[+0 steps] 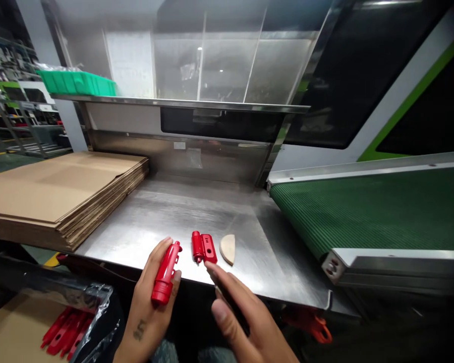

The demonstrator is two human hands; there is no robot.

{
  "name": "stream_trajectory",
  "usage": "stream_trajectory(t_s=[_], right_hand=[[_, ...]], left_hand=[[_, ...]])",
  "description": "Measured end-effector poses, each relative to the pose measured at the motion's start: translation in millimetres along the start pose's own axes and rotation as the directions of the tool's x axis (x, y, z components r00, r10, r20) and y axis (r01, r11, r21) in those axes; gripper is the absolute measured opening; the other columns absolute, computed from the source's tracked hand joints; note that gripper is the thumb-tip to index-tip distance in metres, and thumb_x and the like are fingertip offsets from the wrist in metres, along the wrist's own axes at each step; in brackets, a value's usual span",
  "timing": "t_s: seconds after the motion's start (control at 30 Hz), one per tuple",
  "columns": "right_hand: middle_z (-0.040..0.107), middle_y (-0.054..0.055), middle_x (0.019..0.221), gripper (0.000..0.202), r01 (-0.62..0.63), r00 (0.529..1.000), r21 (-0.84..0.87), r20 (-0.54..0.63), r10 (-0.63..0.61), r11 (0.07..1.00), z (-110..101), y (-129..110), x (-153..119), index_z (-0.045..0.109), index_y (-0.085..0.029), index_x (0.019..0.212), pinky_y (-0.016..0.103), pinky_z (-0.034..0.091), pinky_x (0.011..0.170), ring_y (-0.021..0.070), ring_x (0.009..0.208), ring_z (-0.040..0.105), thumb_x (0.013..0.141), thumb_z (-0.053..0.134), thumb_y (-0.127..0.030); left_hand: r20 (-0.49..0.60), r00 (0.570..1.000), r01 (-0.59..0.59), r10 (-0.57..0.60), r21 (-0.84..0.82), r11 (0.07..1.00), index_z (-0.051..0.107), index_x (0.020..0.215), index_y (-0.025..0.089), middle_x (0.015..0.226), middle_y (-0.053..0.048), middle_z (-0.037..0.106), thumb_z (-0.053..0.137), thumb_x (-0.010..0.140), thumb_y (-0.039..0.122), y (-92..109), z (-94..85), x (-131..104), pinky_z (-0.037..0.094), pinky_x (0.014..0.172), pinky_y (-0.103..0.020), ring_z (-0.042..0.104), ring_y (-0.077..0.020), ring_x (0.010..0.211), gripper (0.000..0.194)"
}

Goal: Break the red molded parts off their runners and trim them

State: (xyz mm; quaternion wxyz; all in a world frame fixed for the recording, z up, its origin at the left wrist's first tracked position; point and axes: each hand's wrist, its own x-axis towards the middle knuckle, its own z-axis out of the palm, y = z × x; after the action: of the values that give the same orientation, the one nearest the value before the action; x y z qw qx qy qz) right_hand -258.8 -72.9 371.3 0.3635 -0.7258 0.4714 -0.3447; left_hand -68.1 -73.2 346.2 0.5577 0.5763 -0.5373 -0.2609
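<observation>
Steel covers the workbench (196,212), brushed and scuffed, with a glass-fronted machine housing behind it. From the one head view, a stack of flattened cardboard (56,194) lies at nine o'clock on the bench, a green ribbed conveyor belt (371,206) runs off at three o'clock, and a green crate (77,82) sits on the upper shelf at eleven o'clock.

The left hand (147,307) is at six o'clock, just over the near edge of the bench, its fingers curled and closed around a red plastic cylinder (166,272). That piece is glossy, long and tube-like, wider at its lower end and narrowing to a small knuckled tip that points toward twelve o'clock.

The right hand (245,322) comes in from five o'clock with its fingers spread and holding nothing; its forefinger tip reaches the near corner of a red hinged part (203,247) lying flat on the steel. That part is a short block with a rounded barrel along its left side and small holes in its flat face. Just beside it, at its three o'clock, lies a tan half-round piece (228,248).

Down at seven o'clock, below the bench, more red plastic parts (64,330) lie in a clear plastic bag (94,307).
</observation>
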Motion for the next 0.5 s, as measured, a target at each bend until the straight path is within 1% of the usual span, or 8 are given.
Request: stream_trajectory(t_s=[0.03, 0.07, 0.1, 0.17, 0.2, 0.27, 0.37, 0.5], right_hand=[[0.069, 0.003, 0.117, 0.049, 0.096, 0.995, -0.081, -0.011, -0.097, 0.992, 3, -4, -1, 0.052, -0.041, 0.132, 0.032, 0.056, 0.090, 0.0188, 0.101, 0.067, 0.085, 0.053, -0.055], [0.072, 0.003, 0.102, 0.049, 0.206, 0.976, -0.170, -0.031, -0.214, 0.964, 4, -6, 0, 0.053, -0.040, 0.131, 0.029, 0.058, 0.075, 0.0175, 0.085, 0.069, 0.084, 0.056, -0.054], [0.073, 0.003, 0.090, 0.050, 0.312, 0.941, -0.261, -0.045, -0.335, 0.913, 5, -8, 1, 0.054, -0.037, 0.131, 0.027, 0.056, 0.064, 0.0164, 0.072, 0.068, 0.083, 0.058, -0.053], [0.072, 0.003, 0.080, 0.057, 0.465, 0.855, -0.420, -0.015, -0.518, 0.780, 6, -10, 6, 0.055, -0.031, 0.133, 0.025, 0.053, 0.052, 0.0155, 0.062, 0.067, 0.081, 0.061, -0.055], [0.072, 0.003, 0.078, 0.062, 0.499, 0.827, -0.481, 0.017, -0.562, 0.721, 5, -10, 7, 0.054, -0.029, 0.134, 0.024, 0.052, 0.049, 0.0153, 0.061, 0.067, 0.079, 0.061, -0.058], [0.070, 0.002, 0.074, 0.069, 0.514, 0.811, -0.568, 0.076, -0.580, 0.643, 3, -12, 9, 0.052, -0.029, 0.136, 0.024, 0.050, 0.045, 0.0141, 0.057, 0.066, 0.076, 0.061, -0.063], [0.067, 0.000, 0.068, 0.073, 0.523, 0.774, -0.642, 0.081, -0.628, 0.560, 1, -14, 8, 0.049, -0.028, 0.138, 0.024, 0.048, 0.043, 0.0131, 0.053, 0.063, 0.075, 0.060, -0.065], [0.064, 0.000, 0.063, 0.070, 0.511, 0.757, -0.666, 0.050, -0.652, 0.543, 0, -16, 7, 0.054, -0.027, 0.135, 0.025, 0.046, 0.042, 0.0133, 0.050, 0.060, 0.074, 0.067, -0.059]], left_hand=[[-0.033, 0.999, 0.028, -0.029, -0.029, 0.999, 0.041, 0.135, 0.041, 0.148, 0.003, 0.046, 0.054, 0.088, 0.049, 8, 2.6, -3, 0.025, 0.123, -0.046, 0.037, -0.0235, 0.141, 0.050], [-0.057, 0.997, 0.056, -0.059, -0.051, 0.997, 0.041, 0.135, 0.041, 0.147, 0.003, 0.048, 0.055, 0.087, 0.050, 15, 4.9, -5, 0.027, 0.122, -0.046, 0.039, -0.0243, 0.140, 0.051], [-0.076, 0.994, 0.073, -0.078, -0.064, 0.995, 0.041, 0.134, 0.040, 0.146, 0.003, 0.049, 0.055, 0.087, 0.049, 22, 6.8, -8, 0.029, 0.121, -0.046, 0.040, -0.0248, 0.139, 0.050], [-0.105, 0.992, 0.062, -0.068, -0.061, 0.996, 0.042, 0.132, 0.039, 0.144, 0.002, 0.051, 0.055, 0.086, 0.048, 31, 9.8, -14, 0.033, 0.118, -0.046, 0.042, -0.0260, 0.137, 0.049], [-0.110, 0.993, 0.039, -0.045, -0.054, 0.998, 0.042, 0.132, 0.038, 0.144, 0.001, 0.051, 0.055, 0.086, 0.047, 34, 10.9, -17, 0.035, 0.116, -0.046, 0.042, -0.0267, 0.137, 0.049], [-0.114, 0.993, -0.028, 0.023, -0.036, 0.999, 0.039, 0.134, 0.039, 0.145, 0.001, 0.048, 0.053, 0.086, 0.044, 36, 12.7, -21, 0.037, 0.114, -0.046, 0.042, -0.0269, 0.137, 0.050], [-0.115, 0.989, -0.095, 0.094, -0.006, 0.995, 0.037, 0.137, 0.044, 0.146, 0.003, 0.045, 0.052, 0.087, 0.038, 40, 14.4, -25, 0.037, 0.114, -0.045, 0.041, -0.0266, 0.137, 0.053], [-0.122, 0.988, -0.082, 0.090, 0.068, 0.994, 0.037, 0.138, 0.042, 0.144, -0.001, 0.044, 0.050, 0.087, 0.030, 49, 15.2, -26, 0.041, 0.109, -0.048, 0.043, -0.0302, 0.133, 0.054]])
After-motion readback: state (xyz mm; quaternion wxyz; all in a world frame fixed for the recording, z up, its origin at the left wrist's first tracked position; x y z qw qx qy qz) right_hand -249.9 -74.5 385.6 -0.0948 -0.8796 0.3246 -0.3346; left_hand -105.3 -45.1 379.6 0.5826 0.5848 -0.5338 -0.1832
